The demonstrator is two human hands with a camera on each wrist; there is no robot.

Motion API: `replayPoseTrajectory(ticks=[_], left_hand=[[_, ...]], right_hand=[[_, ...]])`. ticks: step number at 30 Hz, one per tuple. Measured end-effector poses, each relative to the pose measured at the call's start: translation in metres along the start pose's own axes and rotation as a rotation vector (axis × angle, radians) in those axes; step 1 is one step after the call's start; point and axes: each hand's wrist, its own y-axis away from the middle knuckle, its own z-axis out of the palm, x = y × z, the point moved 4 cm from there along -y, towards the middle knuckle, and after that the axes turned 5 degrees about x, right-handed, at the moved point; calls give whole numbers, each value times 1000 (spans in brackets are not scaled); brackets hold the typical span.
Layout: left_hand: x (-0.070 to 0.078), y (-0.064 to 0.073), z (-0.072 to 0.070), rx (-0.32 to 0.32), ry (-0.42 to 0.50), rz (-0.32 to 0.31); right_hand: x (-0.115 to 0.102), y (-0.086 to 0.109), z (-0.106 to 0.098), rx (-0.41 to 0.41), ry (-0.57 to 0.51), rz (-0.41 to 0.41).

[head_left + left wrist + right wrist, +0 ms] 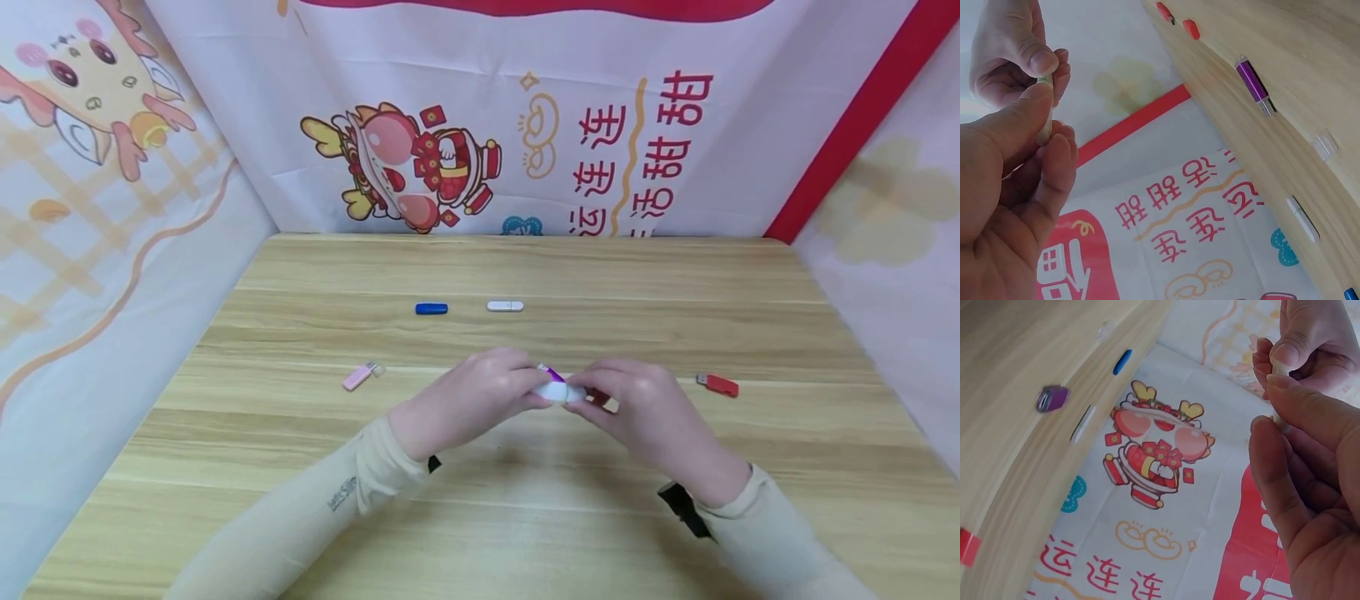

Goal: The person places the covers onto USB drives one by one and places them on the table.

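Both hands meet over the middle of the table on a small white stick-shaped object [553, 392], which has a seam across it in the head view. My left hand [480, 392] pinches its left end between thumb and fingers. The right hand [637, 404] pinches the other end. In the left wrist view the white object [1046, 128] appears edge-on, mostly covered by fingertips. A purple USB stick [1252, 81] with a metal plug lies on the table, partly hidden behind the hands in the head view.
A blue stick [431, 308] and a capped white stick [505, 306] lie farther back. To the left is a pink USB stick [358, 377] beside a clear cap [378, 370]; to the right, a red USB stick [720, 385]. Another clear piece [1325, 145] and a red piece [1191, 29] show.
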Motion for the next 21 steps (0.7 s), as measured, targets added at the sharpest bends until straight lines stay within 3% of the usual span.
replayPoseTrajectory(ticks=[10,14,21], left_hand=[[-29,-39,31,-123,103,-147],[-45,-57,46,-180,66,-186],[-77,-81,69,-311,31,-342]], right_hand=[[46,-1,-5,-113,63,119],[67,-8,-5,-194,99,187],[106,-25,1,-353,112,347]])
